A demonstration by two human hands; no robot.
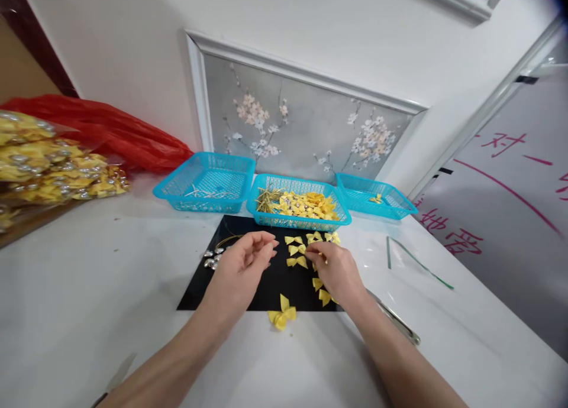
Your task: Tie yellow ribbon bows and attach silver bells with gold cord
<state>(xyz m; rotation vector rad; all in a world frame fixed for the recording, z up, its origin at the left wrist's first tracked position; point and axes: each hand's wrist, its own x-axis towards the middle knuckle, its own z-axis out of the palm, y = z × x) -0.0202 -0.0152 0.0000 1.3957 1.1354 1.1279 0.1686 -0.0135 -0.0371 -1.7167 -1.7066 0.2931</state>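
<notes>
Yellow ribbon bows (297, 261) lie in rows toward the right edge of the black mat (270, 287). I hold the right hand (339, 272) over these rows, thumb and index fingertip drawn together beside one bow; I cannot tell whether they pinch it. Insufficient clearance from neighbouring bows could drag the rows out of line. My left hand (237, 269) is half curled beside silver beads (215, 258) near the mat's left edge; I cannot tell whether its fingertips grip anything. A sideways sweep could roll the beads off that edge. One larger bow (282, 314) straddles the mat's near edge; a lowered wrist could snag it. Caution: a metal tool (402, 325) lies on the tabletop (133, 313), off the mat's near right corner; contact from the right forearm (386, 349) could swing it.
</notes>
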